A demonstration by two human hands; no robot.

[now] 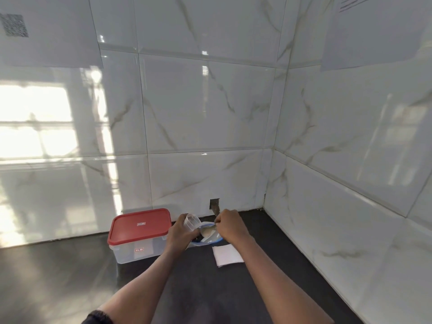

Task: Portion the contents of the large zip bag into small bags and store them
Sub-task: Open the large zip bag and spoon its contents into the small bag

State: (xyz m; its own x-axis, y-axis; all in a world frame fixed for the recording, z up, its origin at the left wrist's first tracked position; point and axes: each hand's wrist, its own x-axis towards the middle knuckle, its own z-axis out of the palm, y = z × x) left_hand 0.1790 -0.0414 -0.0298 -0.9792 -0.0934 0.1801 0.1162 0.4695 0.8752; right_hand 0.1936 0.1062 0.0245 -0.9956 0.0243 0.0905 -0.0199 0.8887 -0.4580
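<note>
Here the large zip bag [208, 235], lying on the bench [198, 288] beside the red-lidded box [140, 230], is best held wide by the right hand [230, 224] pinching its rim while the clear cup [191, 224], gripped in the left hand [181, 232], is dipped in level.

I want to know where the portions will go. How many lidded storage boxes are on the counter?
1. The box, with its red lid shut, stands on the counter by the wall, just left of the left hand. None seems hidden.
</note>
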